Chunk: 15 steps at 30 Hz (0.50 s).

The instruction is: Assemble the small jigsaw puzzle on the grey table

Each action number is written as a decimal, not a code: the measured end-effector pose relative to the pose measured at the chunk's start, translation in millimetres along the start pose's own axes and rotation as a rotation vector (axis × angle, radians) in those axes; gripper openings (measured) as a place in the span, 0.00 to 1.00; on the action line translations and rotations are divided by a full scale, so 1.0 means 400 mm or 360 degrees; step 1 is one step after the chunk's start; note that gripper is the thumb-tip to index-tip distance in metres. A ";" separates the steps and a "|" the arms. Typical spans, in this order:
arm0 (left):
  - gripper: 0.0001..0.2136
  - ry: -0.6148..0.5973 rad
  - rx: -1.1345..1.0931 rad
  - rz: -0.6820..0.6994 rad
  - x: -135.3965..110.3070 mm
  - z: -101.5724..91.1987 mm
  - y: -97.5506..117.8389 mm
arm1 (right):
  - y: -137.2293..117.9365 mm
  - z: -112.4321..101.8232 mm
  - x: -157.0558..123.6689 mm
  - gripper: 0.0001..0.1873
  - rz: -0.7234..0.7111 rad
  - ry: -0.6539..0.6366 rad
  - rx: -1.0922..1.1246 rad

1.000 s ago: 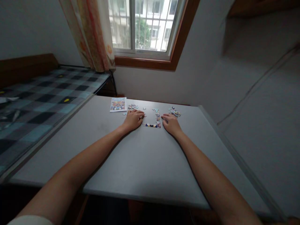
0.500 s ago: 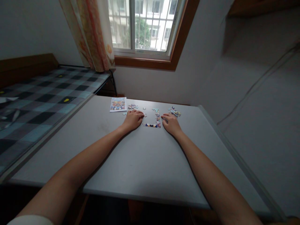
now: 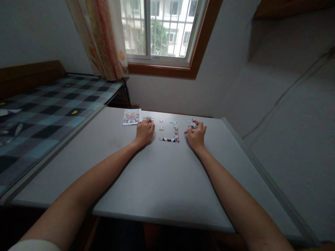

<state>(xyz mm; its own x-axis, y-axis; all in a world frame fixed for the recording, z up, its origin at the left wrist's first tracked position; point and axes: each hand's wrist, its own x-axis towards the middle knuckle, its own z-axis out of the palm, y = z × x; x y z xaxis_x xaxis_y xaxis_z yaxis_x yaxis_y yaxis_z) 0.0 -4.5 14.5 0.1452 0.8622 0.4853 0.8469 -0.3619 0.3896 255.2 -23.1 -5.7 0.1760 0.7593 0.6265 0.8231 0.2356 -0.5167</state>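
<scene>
An L-shaped strip of joined jigsaw pieces (image 3: 173, 136) lies on the grey table (image 3: 162, 181) between my hands. My left hand (image 3: 144, 131) rests to its left, fingers curled over a small cluster of loose pieces (image 3: 148, 119) beside the reference picture card (image 3: 132, 116). My right hand (image 3: 195, 135) sits to the right of the strip, fingers bent onto a pile of loose pieces (image 3: 192, 123). A few single pieces (image 3: 161, 128) lie between the hands. What the curled fingers hold, if anything, is hidden.
A bed with a checked blue and black cover (image 3: 47, 115) runs along the table's left side. A window (image 3: 159, 28) with a flowered curtain (image 3: 101, 38) is behind the table. A white wall stands close on the right.
Both hands have left the joined strip. The left hand moved up and left to the loose pieces near the card; the right hand moved up and right onto the other pile.
</scene>
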 end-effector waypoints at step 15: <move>0.20 -0.0027 0.0067 0.0020 -0.002 0.012 -0.008 | -0.018 -0.017 -0.002 0.18 0.0121 -0.0134 -0.0101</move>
<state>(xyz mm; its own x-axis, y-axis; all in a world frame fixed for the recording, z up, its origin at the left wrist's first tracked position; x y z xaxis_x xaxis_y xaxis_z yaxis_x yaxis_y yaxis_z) -0.3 -2.3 9.0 0.1643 0.8638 0.4763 0.8658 -0.3577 0.3500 252.9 -29.6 1.3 0.1952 0.8223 0.5345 0.8423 0.1386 -0.5209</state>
